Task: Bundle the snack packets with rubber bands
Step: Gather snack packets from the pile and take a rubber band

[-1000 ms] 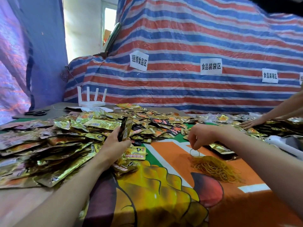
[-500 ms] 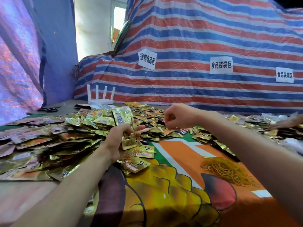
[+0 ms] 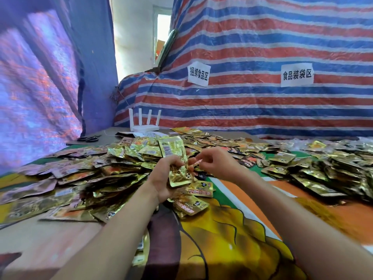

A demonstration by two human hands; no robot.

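- Hands are hovering close together over the near edge of the packet heap, around mid-table.
- Left hand [image 3: 167,178] is gripping a stack of gold packets [image 3: 172,148], with the fingers wrapped round its lower half. The stack is standing roughly upright and showing me its barcode side.
- Right hand [image 3: 219,164] is sitting just beside the stack with the fingers curled. Thumb and forefinger are pinching a thin strand [image 3: 196,163] at the stack's right edge. I am finding it too blurred to call it a rubber band for certain.
- Loose packets [image 3: 80,178] are lying spread over the left half of the table, and a second heap [image 3: 333,168] is lying on the right.
- Printed cloth [image 3: 232,239] in orange, yellow and green is lying under both forearms.
- Tangle of yellowish bands [image 3: 314,209] is lying on the orange part of the cloth, right of the right forearm and well apart from both hands. It is badly blurred.
- White router [image 3: 144,128] is standing at the far edge with four antennas up, and scissors [image 3: 87,139] are lying to its left.
- Striped tarpaulin [image 3: 262,108] is hanging behind the table, carrying two paper labels [image 3: 198,73].
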